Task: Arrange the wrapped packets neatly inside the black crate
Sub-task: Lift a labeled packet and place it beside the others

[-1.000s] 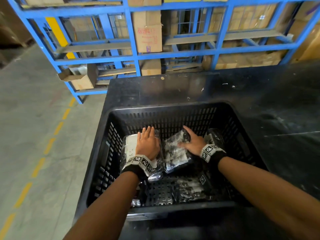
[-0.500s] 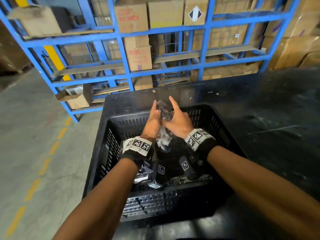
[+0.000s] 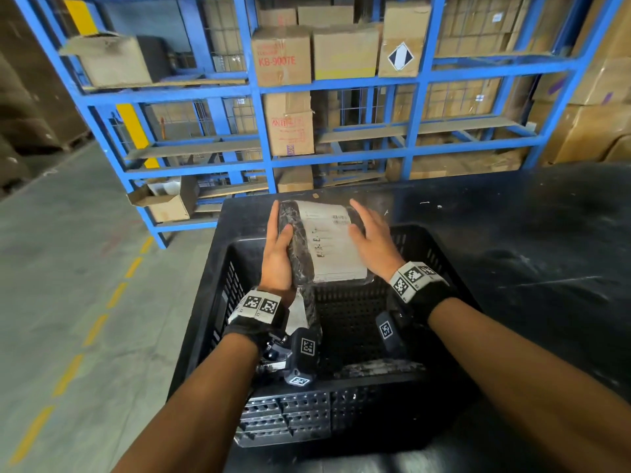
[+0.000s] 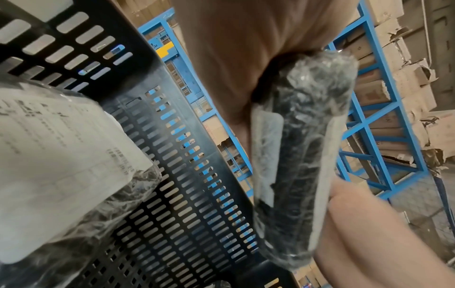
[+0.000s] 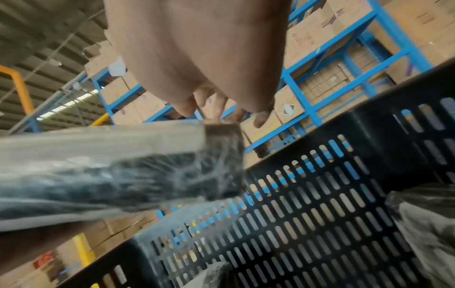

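A wrapped packet (image 3: 327,244) of dark goods under clear film, white label up, is held above the far side of the black crate (image 3: 218,302). My left hand (image 3: 280,233) grips its left edge, thumb on top. My right hand (image 3: 367,233) lies with straight fingers against its right side. The left wrist view shows this packet (image 4: 302,155) edge-on under the palm, in front of the slotted crate wall (image 4: 187,175). It is blurred in the right wrist view (image 5: 98,165). A second labelled packet (image 3: 305,312) lies in the crate below my left wrist. Another packet (image 3: 379,365) lies by the near wall.
The crate stands on a black table (image 3: 512,250) that stretches away to the right. Behind it rises a blue steel rack (image 3: 263,148) loaded with cardboard boxes (image 3: 283,56). To the left lies a concrete floor (image 3: 51,250) with a dashed yellow line.
A second ago both hands pressed on packets at the crate's bottom. They have since lifted one packet and turned it label up above the far rim.
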